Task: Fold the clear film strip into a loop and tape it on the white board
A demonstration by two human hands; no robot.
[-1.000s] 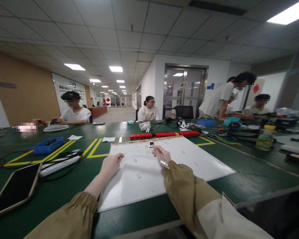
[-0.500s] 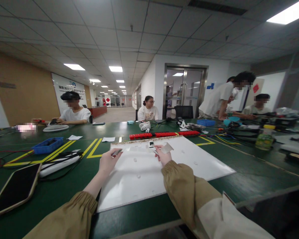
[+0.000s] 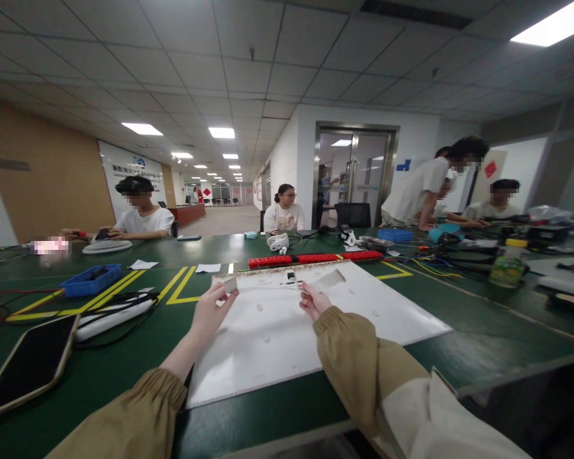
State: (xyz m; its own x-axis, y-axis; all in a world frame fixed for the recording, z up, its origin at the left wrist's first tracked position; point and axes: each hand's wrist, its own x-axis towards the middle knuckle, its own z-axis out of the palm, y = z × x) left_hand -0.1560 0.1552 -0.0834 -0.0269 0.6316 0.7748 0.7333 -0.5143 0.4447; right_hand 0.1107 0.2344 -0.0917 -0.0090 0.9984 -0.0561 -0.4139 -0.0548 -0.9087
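My left hand (image 3: 213, 310) is closed on a small pale grey piece (image 3: 231, 285), pinched between thumb and fingers above the left part of a white board (image 3: 268, 357). Over the middle of the board, my right hand (image 3: 315, 301) pinches a pale, flat strip (image 3: 329, 280) that sticks out to the right of the fingers. Between the hands, near the board's far edge, is a small black and white item (image 3: 291, 276). Several small round marks dot the board.
Red strips (image 3: 270, 261) lie behind the board. To the left are a phone (image 3: 31, 360), a white power strip (image 3: 117, 315) and a blue tray (image 3: 92, 279). A bottle (image 3: 507, 262) and cables stand at the right. Several people are around the table.
The piece in my left hand has turned and shows a paler, broader face. The strip in my right hand now extends further right and looks longer. My right hand has shifted slightly.
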